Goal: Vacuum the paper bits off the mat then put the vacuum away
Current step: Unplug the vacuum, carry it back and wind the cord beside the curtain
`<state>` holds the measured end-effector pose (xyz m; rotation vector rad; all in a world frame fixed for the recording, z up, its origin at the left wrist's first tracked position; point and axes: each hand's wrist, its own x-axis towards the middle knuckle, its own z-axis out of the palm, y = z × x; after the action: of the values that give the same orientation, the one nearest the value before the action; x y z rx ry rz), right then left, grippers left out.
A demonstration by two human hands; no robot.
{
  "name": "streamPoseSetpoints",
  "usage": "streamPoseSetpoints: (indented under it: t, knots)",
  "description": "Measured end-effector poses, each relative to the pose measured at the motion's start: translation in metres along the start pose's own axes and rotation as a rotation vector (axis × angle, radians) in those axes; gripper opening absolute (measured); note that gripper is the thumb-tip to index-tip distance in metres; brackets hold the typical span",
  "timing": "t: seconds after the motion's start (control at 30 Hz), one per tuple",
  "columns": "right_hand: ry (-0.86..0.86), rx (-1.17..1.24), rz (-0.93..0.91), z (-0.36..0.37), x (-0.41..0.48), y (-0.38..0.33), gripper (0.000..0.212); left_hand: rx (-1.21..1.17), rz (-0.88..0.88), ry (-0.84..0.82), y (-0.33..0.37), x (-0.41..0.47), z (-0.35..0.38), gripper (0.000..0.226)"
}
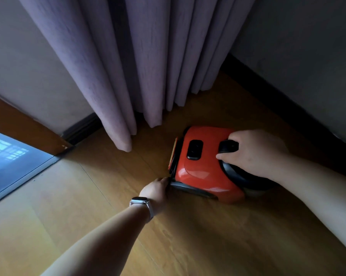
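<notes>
A red canister vacuum (200,168) with black trim stands on the wooden floor in the corner, right of the curtain. My right hand (253,152) grips its black carry handle (229,146) on top. My left hand (158,189), with a watch on the wrist, touches the vacuum's lower front-left corner; its fingers are hidden against the black edge. No mat or paper bits are in view.
A purple curtain (128,66) hangs to the floor just behind and left of the vacuum. A grey wall with dark skirting (287,108) runs along the right. A glass pane with a wooden frame (14,156) lies at the left. Open wooden floor (188,236) stretches in front.
</notes>
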<state>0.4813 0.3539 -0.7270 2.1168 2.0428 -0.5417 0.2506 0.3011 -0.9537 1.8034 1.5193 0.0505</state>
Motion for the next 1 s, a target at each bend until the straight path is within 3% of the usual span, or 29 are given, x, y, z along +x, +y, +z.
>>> streamPoseSetpoints:
  t: [0.2, 0.4, 0.67, 0.9, 1.0]
  knots:
    - [-0.058, -0.026, -0.001, -0.003, 0.002, -0.005, 0.038, 0.033, 0.035, 0.118, -0.014, -0.029, 0.017, 0.038]
    - [-0.056, -0.037, -0.009, -0.003, 0.001, -0.005, 0.038, -0.020, 0.025, 0.051, -0.012, -0.028, 0.012, 0.055]
    - [-0.079, -0.032, 0.000, -0.004, 0.003, -0.007, 0.036, -0.246, -0.058, -0.036, 0.012, -0.008, -0.002, 0.021]
    - [-0.090, -0.014, 0.005, -0.003, 0.003, -0.006, 0.034, -0.090, -0.088, -0.100, 0.009, -0.001, -0.001, 0.016]
    - [-0.099, -0.016, 0.014, -0.002, 0.005, -0.005, 0.035, -0.132, -0.110, -0.152, 0.010, -0.002, -0.002, 0.016]
